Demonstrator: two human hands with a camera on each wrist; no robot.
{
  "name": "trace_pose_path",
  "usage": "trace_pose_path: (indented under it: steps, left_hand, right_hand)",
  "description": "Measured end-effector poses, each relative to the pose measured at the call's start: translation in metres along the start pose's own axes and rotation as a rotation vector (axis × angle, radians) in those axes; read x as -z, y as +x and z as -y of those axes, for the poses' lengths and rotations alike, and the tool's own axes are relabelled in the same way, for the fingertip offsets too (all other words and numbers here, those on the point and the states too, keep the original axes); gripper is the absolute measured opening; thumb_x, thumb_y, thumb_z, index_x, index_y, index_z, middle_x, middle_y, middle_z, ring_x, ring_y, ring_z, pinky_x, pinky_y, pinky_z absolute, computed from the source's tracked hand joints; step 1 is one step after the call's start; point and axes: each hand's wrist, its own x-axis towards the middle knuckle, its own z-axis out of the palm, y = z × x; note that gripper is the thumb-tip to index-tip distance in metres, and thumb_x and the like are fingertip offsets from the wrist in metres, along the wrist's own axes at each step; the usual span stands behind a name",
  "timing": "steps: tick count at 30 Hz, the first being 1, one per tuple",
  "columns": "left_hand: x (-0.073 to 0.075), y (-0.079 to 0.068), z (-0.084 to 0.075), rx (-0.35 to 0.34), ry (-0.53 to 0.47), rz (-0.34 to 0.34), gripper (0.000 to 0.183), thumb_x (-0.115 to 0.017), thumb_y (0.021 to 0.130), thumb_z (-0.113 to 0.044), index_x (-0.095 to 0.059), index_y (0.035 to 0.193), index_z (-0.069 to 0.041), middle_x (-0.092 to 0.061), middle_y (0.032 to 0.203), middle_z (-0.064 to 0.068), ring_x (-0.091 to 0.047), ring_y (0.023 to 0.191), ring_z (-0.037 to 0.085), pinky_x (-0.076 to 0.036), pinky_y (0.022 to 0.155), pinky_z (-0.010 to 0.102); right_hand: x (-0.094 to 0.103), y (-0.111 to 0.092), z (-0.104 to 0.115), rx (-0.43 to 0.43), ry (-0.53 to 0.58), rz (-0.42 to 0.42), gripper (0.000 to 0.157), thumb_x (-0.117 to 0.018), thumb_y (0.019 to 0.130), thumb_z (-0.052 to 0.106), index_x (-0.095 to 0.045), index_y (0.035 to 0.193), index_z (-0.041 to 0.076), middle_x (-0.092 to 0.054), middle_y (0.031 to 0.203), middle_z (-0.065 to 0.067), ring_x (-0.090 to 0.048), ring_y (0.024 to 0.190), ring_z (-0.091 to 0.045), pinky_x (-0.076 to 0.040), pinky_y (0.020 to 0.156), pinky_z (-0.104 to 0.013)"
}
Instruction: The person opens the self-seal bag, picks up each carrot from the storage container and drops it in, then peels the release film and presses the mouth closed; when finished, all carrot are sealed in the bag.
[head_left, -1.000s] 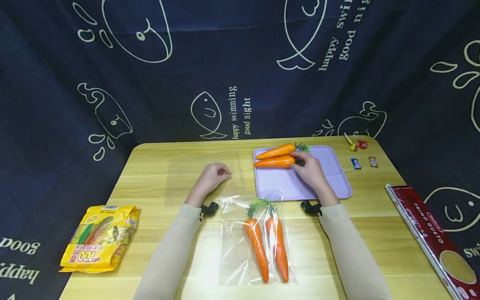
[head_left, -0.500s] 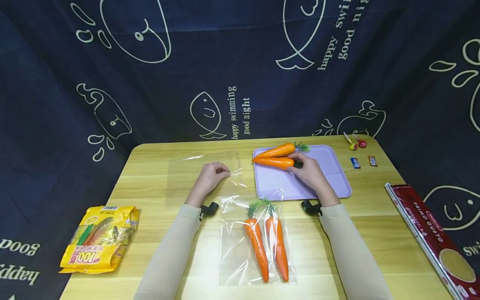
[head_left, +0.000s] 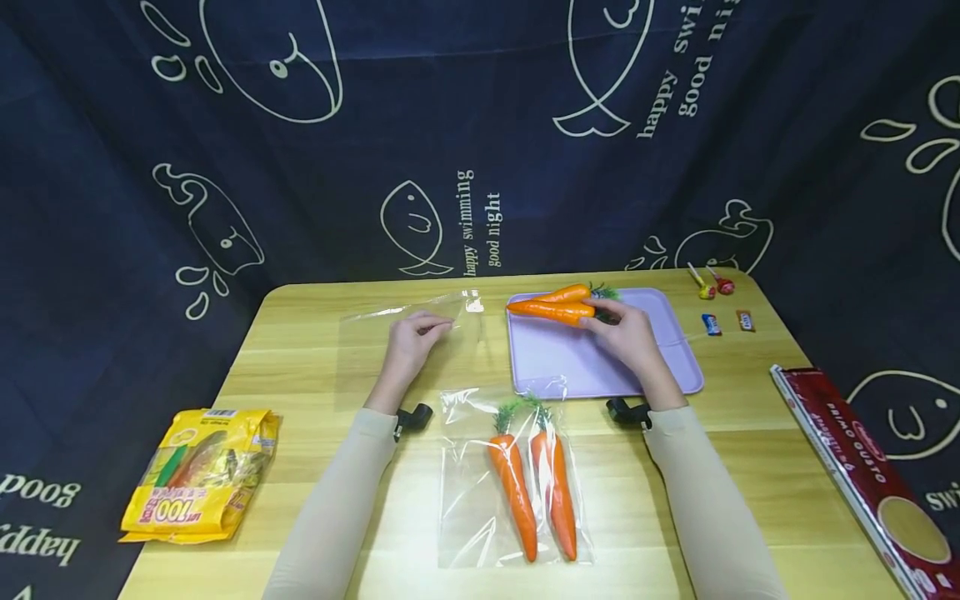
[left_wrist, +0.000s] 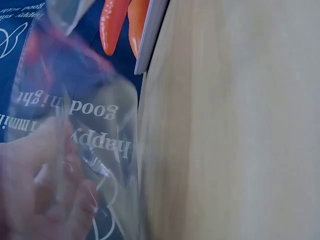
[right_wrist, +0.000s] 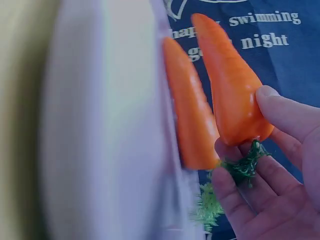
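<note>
Right hand (head_left: 624, 333) is now lifting one carrot (head_left: 551, 312) above the tray (head_left: 558, 362), fingers (right_wrist: 232, 192) pinching its thick end, while left hand (head_left: 407, 342) is raising the clear bag (head_left: 363, 358) left of the tray, fingers pinching it, so both are apparently coming free.

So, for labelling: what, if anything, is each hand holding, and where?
Right hand: a carrot, by its leafy end. Left hand: clear plastic bag, near its right edge.

Navy fabric backdrop (head_left: 517, 108) with cream lettering: "happy swimming", "good night". Yellow plastic packet (head_left: 201, 477): upside-down "100". Long dark-red package (head_left: 862, 471): "PRIMO GUSTO".
</note>
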Motion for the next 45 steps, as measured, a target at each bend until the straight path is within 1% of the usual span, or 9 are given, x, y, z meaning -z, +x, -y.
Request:
trace_pose_path:
  steps: [7, 10, 16, 18, 23, 28, 32, 40, 45]
  left_hand:
    - [0.002, 0.000, -0.008, -0.059, 0.005, -0.045, 0.012, -0.077, 0.088, -0.026, -0.081, 0.097, -0.020, -0.074, 0.093, -0.003, -0.064, 0.085, 0.013, -0.052, 0.069, 0.020]
    - [0.001, -0.001, -0.013, -0.085, -0.007, -0.052, 0.011, -0.076, 0.088, -0.026, -0.081, 0.097, -0.021, -0.073, 0.092, -0.005, -0.062, 0.084, 0.012, -0.050, 0.067, 0.020]
    - [-0.003, -0.005, -0.021, -0.112, -0.073, -0.086, 0.010, -0.077, 0.088, -0.021, -0.081, 0.097, -0.019, -0.073, 0.093, -0.004, -0.064, 0.087, 0.014, -0.051, 0.069, 0.021]
    - [-0.005, -0.005, -0.023, -0.103, -0.104, -0.102, 0.011, -0.078, 0.087, -0.019, -0.081, 0.097, -0.018, -0.074, 0.095, -0.004, -0.065, 0.092, 0.013, -0.053, 0.076, 0.020]
    - [-0.010, -0.004, -0.027, -0.100, -0.184, -0.126, 0.011, -0.078, 0.085, -0.012, -0.081, 0.095, -0.013, -0.075, 0.097, 0.000, -0.066, 0.094, 0.014, -0.056, 0.081, 0.020]
    - [-0.013, -0.006, -0.030, -0.109, -0.259, -0.105, 0.012, -0.077, 0.087, -0.012, -0.080, 0.098, -0.009, -0.074, 0.098, 0.007, -0.068, 0.091, 0.016, -0.059, 0.079, 0.020]
    - [-0.014, -0.008, -0.029, -0.090, -0.290, -0.078, 0.015, -0.075, 0.088, -0.017, -0.079, 0.099, -0.007, -0.075, 0.099, 0.008, -0.069, 0.093, 0.016, -0.059, 0.083, 0.020]
    - [-0.015, -0.012, -0.027, -0.076, -0.254, 0.028, 0.019, -0.071, 0.092, -0.027, -0.079, 0.103, -0.013, -0.075, 0.104, 0.004, -0.067, 0.103, 0.016, -0.056, 0.090, 0.023]
    - [-0.016, -0.013, -0.027, -0.081, -0.217, 0.057, 0.019, -0.071, 0.092, -0.029, -0.079, 0.103, -0.016, -0.075, 0.101, -0.001, -0.067, 0.101, 0.013, -0.055, 0.088, 0.023]
  right_hand:
    - [0.009, -0.006, 0.043, 0.041, 0.017, 0.026, 0.042, -0.079, 0.086, 0.030, -0.071, 0.125, 0.017, -0.068, 0.129, -0.011, -0.064, 0.107, -0.027, -0.054, 0.082, -0.026]
    - [-0.001, -0.003, 0.063, 0.101, -0.021, 0.064, 0.040, -0.080, 0.086, 0.027, -0.072, 0.123, 0.015, -0.069, 0.125, -0.010, -0.064, 0.101, -0.027, -0.054, 0.077, -0.028]
    - [-0.035, 0.007, 0.083, 0.183, -0.125, 0.166, 0.039, -0.079, 0.086, 0.029, -0.072, 0.123, 0.018, -0.069, 0.128, -0.007, -0.062, 0.118, -0.029, -0.051, 0.098, -0.046]
    - [-0.045, 0.009, 0.087, 0.178, -0.127, 0.196, 0.038, -0.079, 0.086, 0.029, -0.072, 0.123, 0.019, -0.069, 0.129, -0.006, -0.060, 0.123, -0.029, -0.047, 0.105, -0.047]
    - [-0.072, 0.016, 0.097, 0.178, -0.108, 0.241, 0.037, -0.078, 0.087, 0.028, -0.072, 0.122, 0.019, -0.069, 0.127, -0.007, -0.062, 0.121, -0.027, -0.049, 0.104, -0.044]
    - [-0.095, 0.025, 0.105, 0.189, -0.096, 0.291, 0.037, -0.079, 0.086, 0.029, -0.073, 0.120, 0.016, -0.071, 0.123, -0.007, -0.064, 0.118, -0.024, -0.050, 0.103, -0.041]
    - [-0.108, 0.030, 0.108, 0.194, -0.096, 0.372, 0.035, -0.078, 0.086, 0.028, -0.073, 0.119, 0.015, -0.072, 0.120, -0.005, -0.064, 0.116, -0.022, -0.051, 0.101, -0.040]
    - [-0.120, 0.030, 0.103, 0.181, -0.091, 0.568, 0.034, -0.080, 0.085, 0.026, -0.072, 0.115, 0.014, -0.075, 0.107, -0.002, -0.068, 0.100, -0.016, -0.055, 0.093, -0.036]
    - [-0.125, 0.026, 0.100, 0.202, -0.115, 0.580, 0.030, -0.078, 0.085, 0.022, -0.073, 0.114, 0.013, -0.076, 0.105, -0.003, -0.069, 0.100, -0.017, -0.055, 0.093, -0.036]
